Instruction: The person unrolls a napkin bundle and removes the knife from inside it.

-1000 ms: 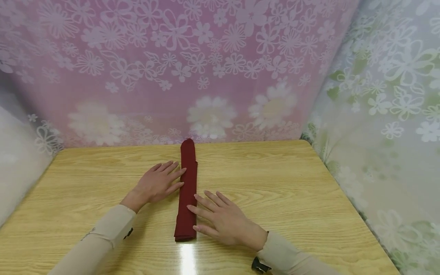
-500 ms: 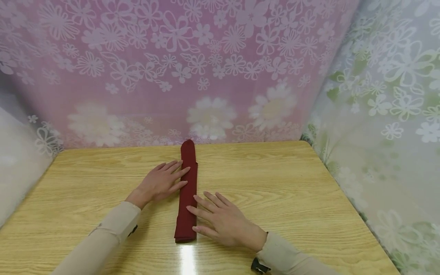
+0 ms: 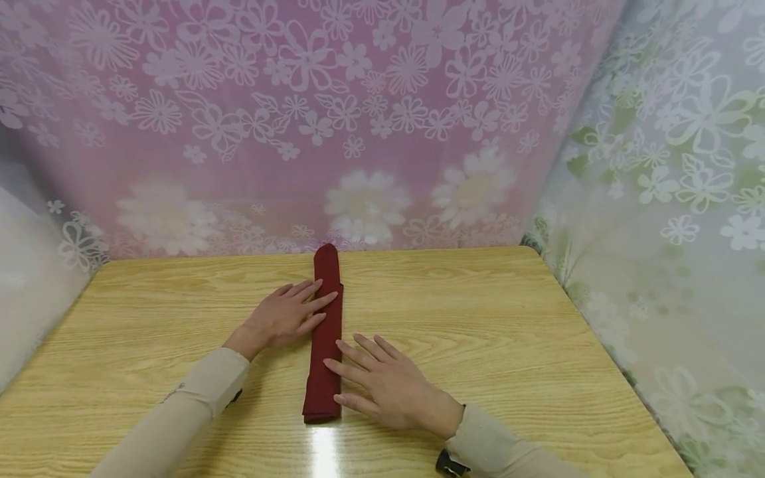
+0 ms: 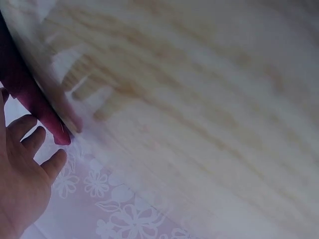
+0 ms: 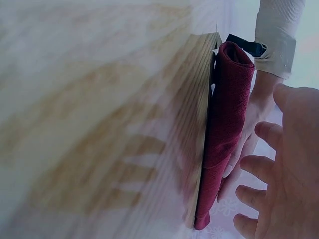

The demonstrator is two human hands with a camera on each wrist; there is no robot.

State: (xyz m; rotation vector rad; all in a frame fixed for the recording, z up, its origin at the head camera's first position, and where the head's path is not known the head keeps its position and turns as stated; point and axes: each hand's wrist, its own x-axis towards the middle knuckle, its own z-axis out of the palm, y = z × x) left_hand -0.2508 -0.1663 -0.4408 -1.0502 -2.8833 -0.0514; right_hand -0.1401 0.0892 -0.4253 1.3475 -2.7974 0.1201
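Note:
A dark red cloth (image 3: pixel 324 392), folded into a long narrow strip, lies lengthwise on the wooden table. My left hand (image 3: pixel 282 315) is at its left side, with spread, fairly straight fingers reaching over the upper half. Lower down on the right, my right hand (image 3: pixel 394 385) holds its fingers spread, their tips at the strip's right edge. In the right wrist view the cloth (image 5: pixel 229 99) shows a rolled near end and stands apart from the right fingers. The left wrist view catches only part of the cloth (image 4: pixel 30 94), near the left fingers.
The wooden table (image 3: pixel 478 312) has rounded far corners. A pink flowered curtain or covering (image 3: pixel 382 133) rises behind it, and a pale flowered one (image 3: pixel 675 199) stands along the right. The strip's far end reaches the table's back edge.
My left hand has slid a little to the right, so its fingers reach farther across the cloth. My right hand and the cloth have hardly moved.

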